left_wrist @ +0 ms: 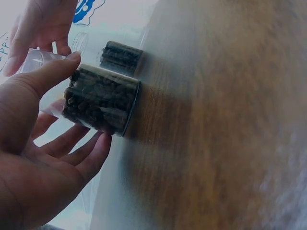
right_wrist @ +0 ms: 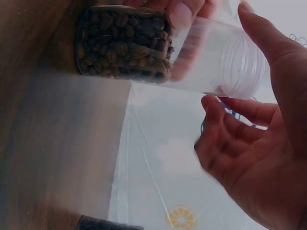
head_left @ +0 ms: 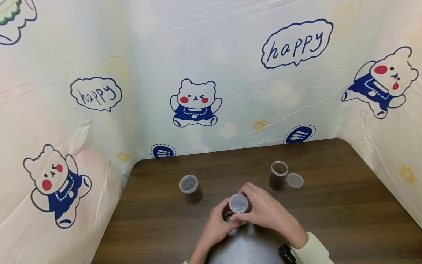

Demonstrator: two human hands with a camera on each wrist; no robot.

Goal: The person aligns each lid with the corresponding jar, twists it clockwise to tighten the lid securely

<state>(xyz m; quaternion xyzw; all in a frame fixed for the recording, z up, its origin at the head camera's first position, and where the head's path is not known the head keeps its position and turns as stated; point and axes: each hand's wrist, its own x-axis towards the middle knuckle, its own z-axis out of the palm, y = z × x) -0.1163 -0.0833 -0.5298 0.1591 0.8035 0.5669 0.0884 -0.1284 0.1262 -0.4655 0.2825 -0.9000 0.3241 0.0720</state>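
A clear jar partly filled with coffee beans (right_wrist: 124, 45) stands on the table between both hands, its translucent lid (head_left: 238, 203) on top. My left hand (head_left: 215, 224) holds the jar's body, thumb on one side and fingers curled round the other. Up at the lid, my right hand (head_left: 265, 209) grips the rim between thumb and fingers. In the right wrist view the upper part of the jar looks bare of beans. Whether the lid is fully seated cannot be told.
To the left stands another jar of dark contents (head_left: 191, 189) with its lid on. Behind the right hand is an uncovered jar (head_left: 277, 178), and a loose lid (head_left: 295, 180) lies beside it. A printed curtain (head_left: 230, 91) borders the wooden table (head_left: 148, 227) at the back and sides.
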